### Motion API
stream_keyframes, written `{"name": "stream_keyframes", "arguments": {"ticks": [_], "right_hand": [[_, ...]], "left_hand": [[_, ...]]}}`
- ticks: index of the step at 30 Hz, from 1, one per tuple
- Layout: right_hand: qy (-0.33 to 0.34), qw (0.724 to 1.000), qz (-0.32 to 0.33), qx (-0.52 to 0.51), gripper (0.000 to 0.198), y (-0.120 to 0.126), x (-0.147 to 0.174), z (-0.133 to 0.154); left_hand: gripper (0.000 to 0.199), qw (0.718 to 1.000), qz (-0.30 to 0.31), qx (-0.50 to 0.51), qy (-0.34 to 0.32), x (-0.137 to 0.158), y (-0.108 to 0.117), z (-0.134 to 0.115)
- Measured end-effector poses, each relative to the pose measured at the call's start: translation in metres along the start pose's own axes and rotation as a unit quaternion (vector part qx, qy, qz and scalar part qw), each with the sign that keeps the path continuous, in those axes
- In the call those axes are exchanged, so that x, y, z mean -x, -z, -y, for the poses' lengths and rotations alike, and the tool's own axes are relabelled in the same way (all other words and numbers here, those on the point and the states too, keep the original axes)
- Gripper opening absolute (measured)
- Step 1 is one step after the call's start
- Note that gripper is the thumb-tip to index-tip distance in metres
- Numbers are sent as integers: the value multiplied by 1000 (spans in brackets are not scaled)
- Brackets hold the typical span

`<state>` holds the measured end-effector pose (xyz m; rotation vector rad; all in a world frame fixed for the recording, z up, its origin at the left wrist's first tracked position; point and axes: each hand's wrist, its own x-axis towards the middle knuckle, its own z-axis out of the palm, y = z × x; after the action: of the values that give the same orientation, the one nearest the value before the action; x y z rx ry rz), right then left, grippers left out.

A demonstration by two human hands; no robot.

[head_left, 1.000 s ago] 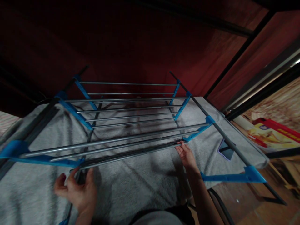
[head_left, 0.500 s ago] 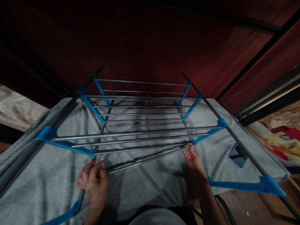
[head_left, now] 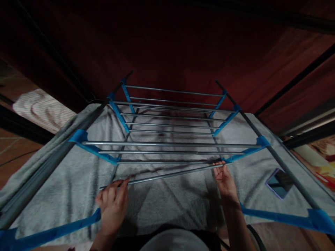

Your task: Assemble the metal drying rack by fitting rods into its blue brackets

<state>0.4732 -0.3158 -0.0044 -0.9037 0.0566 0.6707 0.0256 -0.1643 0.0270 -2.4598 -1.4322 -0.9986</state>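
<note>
A loose grey metal rod (head_left: pixel 172 173) slants across in front of me, its right end farther away than its left. My left hand (head_left: pixel 113 204) is closed around it near the left end, which sticks out past the fingers. Near the other end, my right hand (head_left: pixel 225 183) pinches the rod close to a blue plastic bracket (head_left: pixel 244 154). Both hands work at a rack of dark side poles (head_left: pixel 288 177), blue brackets and crosswise rods (head_left: pixel 172 144). The nearest brackets, a left one (head_left: pixel 59 226) and a right one (head_left: pixel 277 215), have no rods between them.
Under the rack lies a wrinkled grey blanket (head_left: pixel 167 205). A phone (head_left: pixel 280 183) rests on it, right of my right hand. Dark red fabric (head_left: pixel 170 45) hangs behind. Striped cloth (head_left: pixel 44 108) lies at the left, and a red and yellow package (head_left: pixel 326 179) at the right edge.
My left hand has closed on the rod's left end, which has risen slightly and shifted left. My right hand keeps its hold near the right end. The view has turned a little left.
</note>
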Motion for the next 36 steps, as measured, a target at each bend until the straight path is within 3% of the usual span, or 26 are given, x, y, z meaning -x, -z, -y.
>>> {"name": "stream_keyframes", "arguments": {"ticks": [3, 10, 14, 17, 20, 22, 27, 33, 36], "right_hand": [[-7, 1000, 0, -8, 27, -4, 5, 2], [-37, 999, 10, -27, 22, -17, 12, 5], [-36, 999, 17, -29, 20, -25, 12, 7], [-33, 999, 22, -24, 21, -30, 13, 8], [-36, 999, 25, -15, 20, -34, 13, 10], [-33, 999, 24, -19, 20, -37, 12, 11], [-34, 999, 19, -16, 25, -39, 9, 13], [-19, 1000, 14, 16, 22, -39, 8, 14], [-13, 1000, 22, 17, 21, -38, 9, 13]], "left_hand": [[29, 1000, 12, 14, -4, -3, 2, 1], [31, 993, 23, -59, 100, -3, 10, 1], [38, 992, 53, -15, 111, -3, 8, 9], [44, 979, 53, 22, 197, -2, 3, 12], [48, 925, 44, 116, 360, -2, -2, 12], [51, 882, 26, 206, 423, -5, -4, 10], [47, 807, -45, 357, 467, -18, -2, 0], [31, 637, -138, 515, 557, -28, 3, -2], [41, 612, -158, 532, 564, -27, 3, 1]]}}
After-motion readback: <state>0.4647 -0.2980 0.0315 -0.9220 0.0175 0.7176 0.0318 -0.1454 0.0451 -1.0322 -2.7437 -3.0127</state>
